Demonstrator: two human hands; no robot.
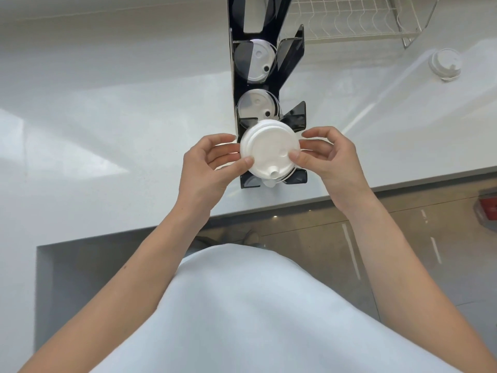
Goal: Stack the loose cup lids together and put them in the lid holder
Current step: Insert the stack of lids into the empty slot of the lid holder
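A stack of white lids (269,150) is held over the nearest bay of the black lid holder (234,76), which stands at the front edge of a pale grey glossy surface (107,117). The stack's top lid faces up, its spout toward the person. Two further bays behind it hold clear lids (256,63). Farther back on the right stands a white wire rack (349,20), and one more white lid (445,64) lies well apart on the right of the surface. Below the edge runs a brownish tiled floor (403,251).

Both bare forearms reach forward from a white garment. The left hand (207,162) pinches the stack's left rim, thumb on top, fingers curled beneath. The right hand (325,157) grips the right rim likewise, thumb pressed on the top lid.
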